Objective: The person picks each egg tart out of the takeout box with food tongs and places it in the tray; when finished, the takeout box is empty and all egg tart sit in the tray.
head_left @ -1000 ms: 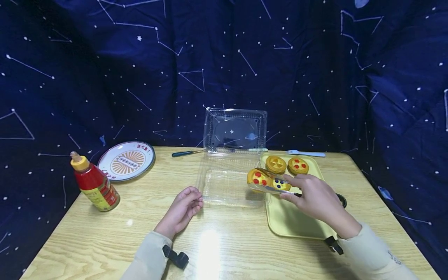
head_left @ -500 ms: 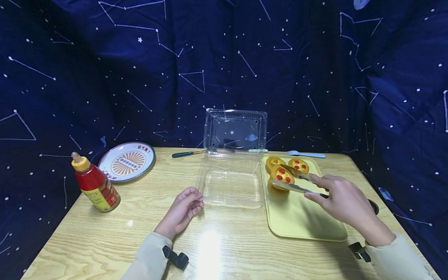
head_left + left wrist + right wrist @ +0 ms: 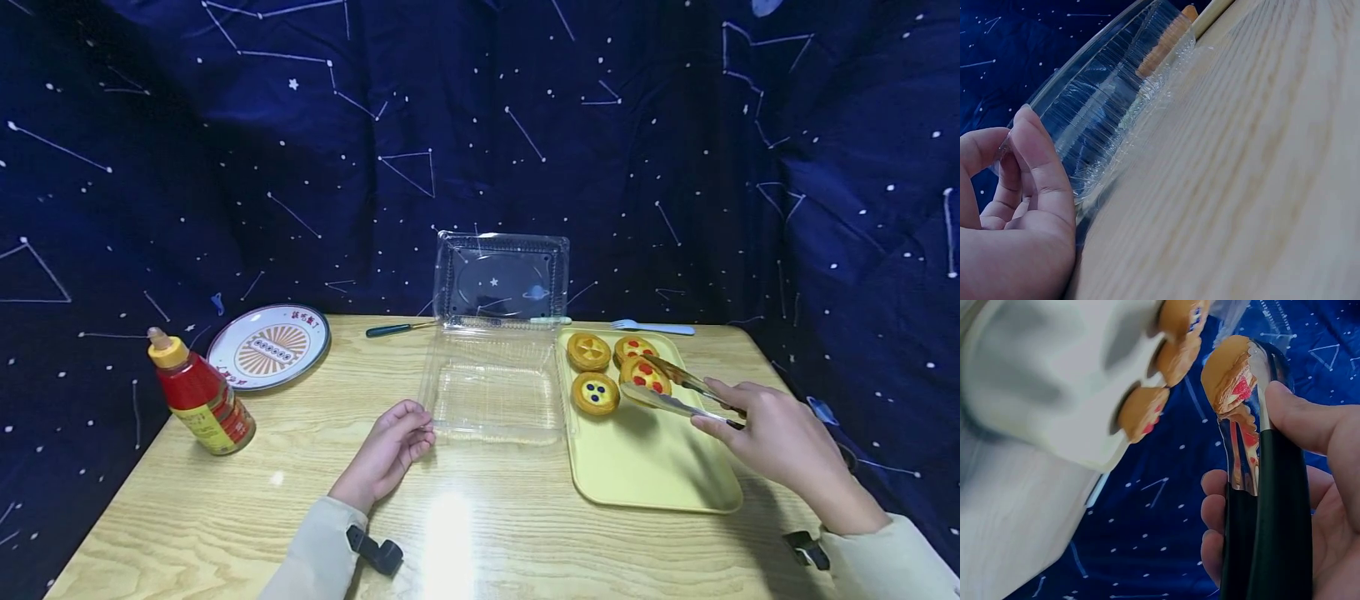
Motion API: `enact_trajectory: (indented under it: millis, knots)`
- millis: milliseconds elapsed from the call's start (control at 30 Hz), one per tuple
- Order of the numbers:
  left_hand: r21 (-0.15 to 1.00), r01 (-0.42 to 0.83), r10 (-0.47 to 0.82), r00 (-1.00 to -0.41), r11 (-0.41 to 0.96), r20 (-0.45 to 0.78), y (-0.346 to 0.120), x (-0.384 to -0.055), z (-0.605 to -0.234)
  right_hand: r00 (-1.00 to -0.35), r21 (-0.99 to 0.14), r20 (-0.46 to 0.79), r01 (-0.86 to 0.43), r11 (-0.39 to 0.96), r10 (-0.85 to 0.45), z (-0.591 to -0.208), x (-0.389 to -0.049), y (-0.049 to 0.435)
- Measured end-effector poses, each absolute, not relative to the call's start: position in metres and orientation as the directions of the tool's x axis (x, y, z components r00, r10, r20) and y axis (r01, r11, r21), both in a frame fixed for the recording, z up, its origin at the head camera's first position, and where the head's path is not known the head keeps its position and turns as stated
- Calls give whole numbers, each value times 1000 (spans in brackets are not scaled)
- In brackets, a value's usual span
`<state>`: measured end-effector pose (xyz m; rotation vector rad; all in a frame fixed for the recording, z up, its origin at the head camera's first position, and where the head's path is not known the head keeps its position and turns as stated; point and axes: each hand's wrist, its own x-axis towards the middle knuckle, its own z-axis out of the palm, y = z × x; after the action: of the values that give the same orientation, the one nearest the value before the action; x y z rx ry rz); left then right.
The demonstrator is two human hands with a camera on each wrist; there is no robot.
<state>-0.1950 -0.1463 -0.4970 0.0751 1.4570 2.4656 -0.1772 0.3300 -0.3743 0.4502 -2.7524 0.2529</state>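
My left hand (image 3: 390,450) pinches the near left rim of a clear plastic clamshell box (image 3: 495,400), whose lid (image 3: 502,275) stands raised at the back. My right hand (image 3: 783,437) grips metal tongs (image 3: 667,402) by their black handles. Held between the tong tips, a round tart with red dots (image 3: 645,375) hangs above the yellow tray (image 3: 652,479). Three more tarts rest on that tray: a plain segmented one (image 3: 588,352), a blue-dotted one (image 3: 596,394), and another red-dotted tart (image 3: 633,345), partly covered by the held one.
At the left stand a red sauce bottle (image 3: 202,400) with a yellow cap and a patterned plate (image 3: 270,346). A dark-handled utensil (image 3: 390,330) and a light blue fork (image 3: 652,327) lie along the back edge, before a starry blue curtain (image 3: 360,167).
My right hand has moved right, carrying the tongs and the red-dotted tart from the box's right edge to above the tray. The blue-dotted tart is now uncovered. My left hand has stayed put.
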Motion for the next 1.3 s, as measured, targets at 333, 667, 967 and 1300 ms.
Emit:
enact_trajectory:
  millis: [333, 667, 967, 1300]
  knots:
    - [868, -212, 256, -961, -450, -102, -148, -194, -500, -936, -134, 269, -271, 953, -228, -393, -183, 346]
    - [856, -208, 265, -960, -473, -87, -149, -194, -500, -942, -114, 241, -266, 957, -233, -406, -191, 350]
    - [863, -205, 265, -960, -462, -86, -147, -197, -499, -956, -121, 187, -251, 960, -227, -414, -199, 353]
    - [865, -214, 256, -961, -454, -103, -146, -196, -497, -971, -185, 112, -230, 955, -213, -423, -202, 358]
